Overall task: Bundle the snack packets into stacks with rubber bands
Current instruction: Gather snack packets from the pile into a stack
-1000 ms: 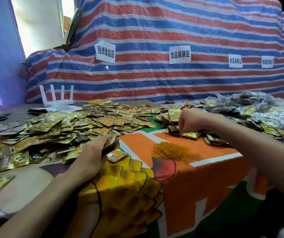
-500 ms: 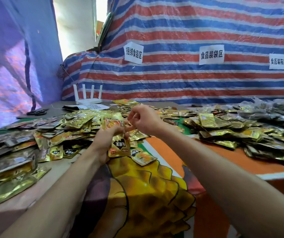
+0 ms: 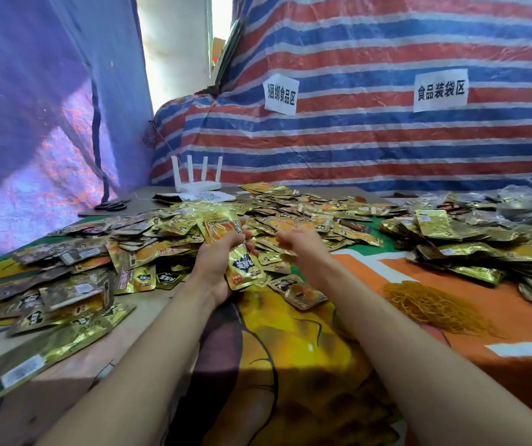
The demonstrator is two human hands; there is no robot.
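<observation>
L hand (image 3: 214,263) grips packet stack (image 3: 221,228); R hand (image 3: 293,244) blurred, grip unclear. Rubber bands (image 3: 435,305) right of it; router (image 3: 197,186) behind loose packets (image 3: 306,217).

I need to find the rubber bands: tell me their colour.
The rubber bands are yellow-orange; the head view shows them best.

2 white paper signs hang on the striped tarpaulin (image 3: 387,140): the left sign (image 3: 280,94) reads "捆绑食品区" (its first character is creased at the edge), and the right sign (image 3: 440,90) reads "食品装袋区". Black-and-red print on the gold snack packets (image 3: 243,265) is too small to read.
</observation>
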